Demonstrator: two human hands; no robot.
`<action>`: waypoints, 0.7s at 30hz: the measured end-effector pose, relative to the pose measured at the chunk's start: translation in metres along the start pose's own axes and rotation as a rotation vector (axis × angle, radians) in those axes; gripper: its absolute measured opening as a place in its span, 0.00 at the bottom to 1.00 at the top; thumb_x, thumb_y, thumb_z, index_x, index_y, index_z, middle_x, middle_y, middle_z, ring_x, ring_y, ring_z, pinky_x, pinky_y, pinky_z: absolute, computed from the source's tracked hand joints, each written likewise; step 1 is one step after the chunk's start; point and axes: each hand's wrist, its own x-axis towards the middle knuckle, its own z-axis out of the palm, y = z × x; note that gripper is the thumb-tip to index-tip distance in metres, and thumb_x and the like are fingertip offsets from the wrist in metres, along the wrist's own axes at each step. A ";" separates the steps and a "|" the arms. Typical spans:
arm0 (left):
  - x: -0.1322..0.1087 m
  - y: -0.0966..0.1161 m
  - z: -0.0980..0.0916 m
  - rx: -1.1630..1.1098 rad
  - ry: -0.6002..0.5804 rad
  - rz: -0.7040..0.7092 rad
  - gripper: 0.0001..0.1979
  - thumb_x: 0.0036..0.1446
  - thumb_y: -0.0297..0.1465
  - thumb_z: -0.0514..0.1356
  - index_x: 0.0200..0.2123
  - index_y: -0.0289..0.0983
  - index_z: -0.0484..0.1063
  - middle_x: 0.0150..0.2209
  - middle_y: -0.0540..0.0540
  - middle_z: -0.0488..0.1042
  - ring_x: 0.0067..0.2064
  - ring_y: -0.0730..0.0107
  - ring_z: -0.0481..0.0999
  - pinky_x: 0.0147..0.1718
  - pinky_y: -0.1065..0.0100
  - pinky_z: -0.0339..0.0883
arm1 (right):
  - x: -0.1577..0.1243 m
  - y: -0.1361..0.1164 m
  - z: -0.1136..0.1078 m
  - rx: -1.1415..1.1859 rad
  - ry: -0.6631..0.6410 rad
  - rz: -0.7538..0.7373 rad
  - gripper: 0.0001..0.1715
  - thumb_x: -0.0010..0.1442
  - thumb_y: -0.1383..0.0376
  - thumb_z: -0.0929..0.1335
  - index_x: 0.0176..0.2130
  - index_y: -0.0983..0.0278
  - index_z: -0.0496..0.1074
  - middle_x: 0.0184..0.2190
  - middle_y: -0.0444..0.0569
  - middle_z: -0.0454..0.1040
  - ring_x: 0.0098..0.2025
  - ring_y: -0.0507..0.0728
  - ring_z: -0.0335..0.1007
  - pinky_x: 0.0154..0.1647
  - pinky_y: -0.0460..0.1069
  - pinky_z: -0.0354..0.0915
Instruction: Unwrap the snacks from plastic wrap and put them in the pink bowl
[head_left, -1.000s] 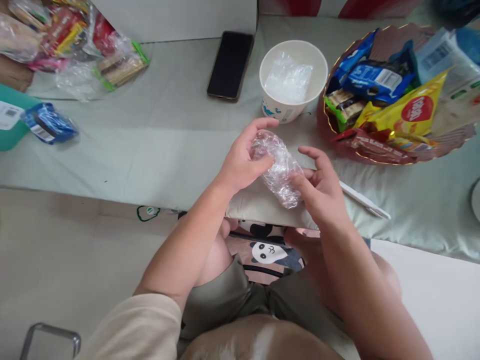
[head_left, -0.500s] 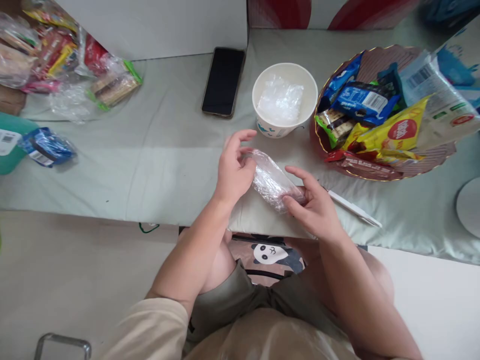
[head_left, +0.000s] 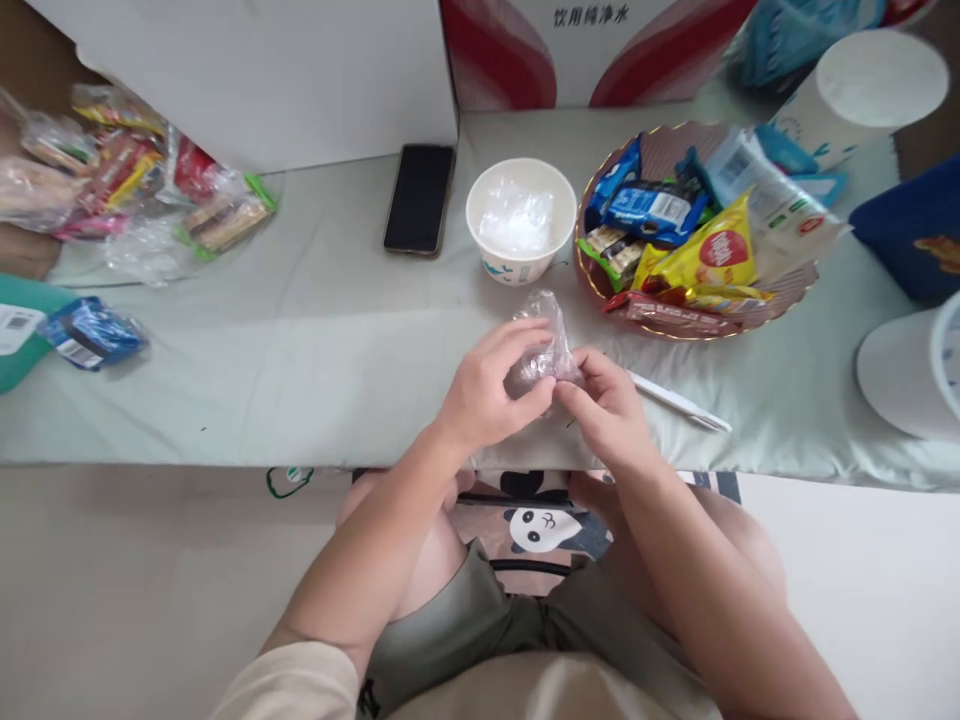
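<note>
Between my hands, above the cloth-covered table, is a piece of clear plastic wrap point(head_left: 551, 340), crumpled and standing up at its far end. My left hand point(head_left: 491, 390) is closed on its near left side, thumb and fingers around it. My right hand point(head_left: 607, 405) pinches its right edge between thumb and fingers. Whether the wrap encloses anything cannot be made out. Just beyond it stands a white paper bowl point(head_left: 498, 258) with folded clear plastic point(head_left: 517, 215) inside. A thin white pen-like tool point(head_left: 679, 402) lies to the right of my right hand.
A pink gold-rimmed bowl point(head_left: 780, 300) of wrapped snacks stands at right, near white cups point(head_left: 896, 375). A black phone point(head_left: 418, 200) lies behind my left hand. At far left are a blue snack packet point(head_left: 94, 333) and a heap of packets point(head_left: 127, 180). Boxes point(head_left: 300, 70) line the back.
The wrap, stretched flat between my hands before, is now bunched up. My left hand has come nearer to my right at the wrap's near end. The camera view has shifted.
</note>
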 end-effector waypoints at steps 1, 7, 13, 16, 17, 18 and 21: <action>0.000 0.000 -0.001 -0.054 -0.022 -0.008 0.17 0.58 0.31 0.62 0.51 0.37 0.75 0.57 0.37 0.79 0.59 0.56 0.79 0.59 0.55 0.72 | 0.001 -0.001 -0.001 0.022 -0.007 -0.017 0.06 0.54 0.61 0.69 0.32 0.60 0.68 0.25 0.40 0.69 0.28 0.51 0.61 0.33 0.48 0.61; 0.001 -0.001 -0.007 -0.187 -0.091 -0.203 0.20 0.53 0.33 0.66 0.50 0.40 0.76 0.48 0.44 0.83 0.48 0.60 0.83 0.50 0.61 0.77 | 0.001 0.001 -0.007 0.021 -0.087 -0.128 0.06 0.60 0.60 0.68 0.33 0.60 0.71 0.30 0.44 0.74 0.33 0.55 0.69 0.39 0.51 0.67; 0.001 -0.012 -0.014 -0.247 0.016 -0.338 0.13 0.54 0.38 0.67 0.42 0.40 0.76 0.35 0.49 0.80 0.33 0.69 0.78 0.33 0.67 0.75 | 0.003 0.011 -0.003 -0.250 0.212 -0.262 0.25 0.57 0.61 0.73 0.54 0.56 0.72 0.51 0.54 0.74 0.55 0.63 0.72 0.52 0.58 0.71; 0.003 -0.017 -0.016 -0.308 -0.012 -0.363 0.15 0.54 0.42 0.69 0.41 0.41 0.75 0.33 0.50 0.78 0.31 0.71 0.77 0.30 0.68 0.74 | 0.008 0.015 0.004 -0.068 0.062 -0.186 0.28 0.58 0.59 0.72 0.57 0.57 0.66 0.47 0.52 0.78 0.47 0.60 0.76 0.49 0.57 0.73; 0.004 -0.018 -0.016 -0.319 -0.019 -0.363 0.16 0.54 0.43 0.70 0.42 0.42 0.75 0.34 0.50 0.78 0.32 0.70 0.77 0.31 0.67 0.76 | 0.011 0.016 0.007 -0.005 0.021 -0.145 0.25 0.60 0.59 0.71 0.55 0.57 0.66 0.41 0.49 0.78 0.40 0.57 0.77 0.44 0.55 0.73; 0.005 -0.021 -0.015 -0.330 -0.023 -0.361 0.17 0.54 0.45 0.70 0.42 0.42 0.75 0.35 0.50 0.79 0.34 0.69 0.78 0.33 0.66 0.77 | 0.013 0.018 0.009 0.042 0.008 -0.106 0.22 0.61 0.59 0.70 0.53 0.58 0.66 0.37 0.46 0.78 0.35 0.55 0.75 0.40 0.53 0.73; 0.008 -0.030 -0.008 -0.381 -0.040 -0.351 0.22 0.53 0.50 0.71 0.45 0.45 0.75 0.38 0.50 0.80 0.36 0.65 0.80 0.34 0.63 0.79 | 0.020 0.022 0.015 0.127 0.085 -0.032 0.18 0.60 0.58 0.70 0.49 0.58 0.66 0.33 0.43 0.75 0.31 0.53 0.73 0.34 0.50 0.69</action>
